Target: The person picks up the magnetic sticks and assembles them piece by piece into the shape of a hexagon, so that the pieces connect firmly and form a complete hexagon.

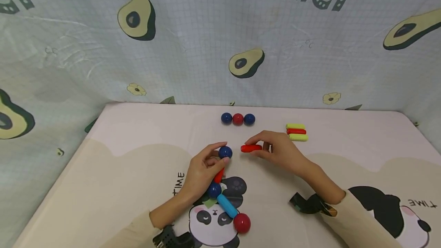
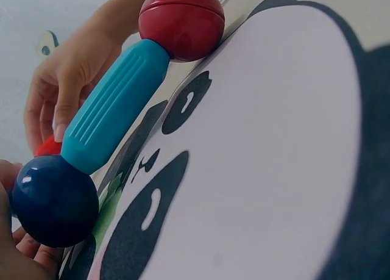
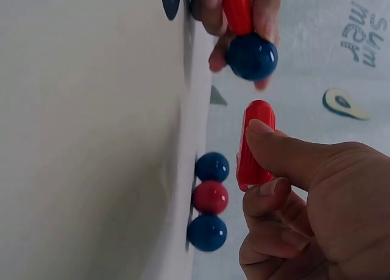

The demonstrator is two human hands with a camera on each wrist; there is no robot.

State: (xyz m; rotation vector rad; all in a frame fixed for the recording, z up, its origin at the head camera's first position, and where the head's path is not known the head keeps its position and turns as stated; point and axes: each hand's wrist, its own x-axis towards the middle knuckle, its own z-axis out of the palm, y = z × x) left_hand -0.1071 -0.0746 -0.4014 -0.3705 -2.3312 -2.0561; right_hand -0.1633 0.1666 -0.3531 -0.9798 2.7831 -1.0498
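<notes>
My left hand [image 1: 204,171] holds a dark blue ball [image 1: 225,152] between finger and thumb. That ball ends a joined chain: a red rod [image 1: 218,175], another blue ball [image 1: 214,190], a light blue ribbed rod [image 1: 227,205] and a red ball [image 1: 242,223]. The left palm partly hides the red rod. My right hand [image 1: 275,149] pinches a loose red rod [image 3: 256,146] between thumb and fingers. Its free end points at the held blue ball, with a gap between them. In the left wrist view the light blue rod [image 2: 116,106] sits between the blue and red balls.
At the back of the table stands a row of a blue ball [image 1: 226,118], a red ball [image 1: 238,119] and another blue ball [image 1: 249,119]. Right of it lie two yellow rods [image 1: 298,137] with a red rod [image 1: 296,131] between them. A printed cloth [image 1: 193,68] hangs behind.
</notes>
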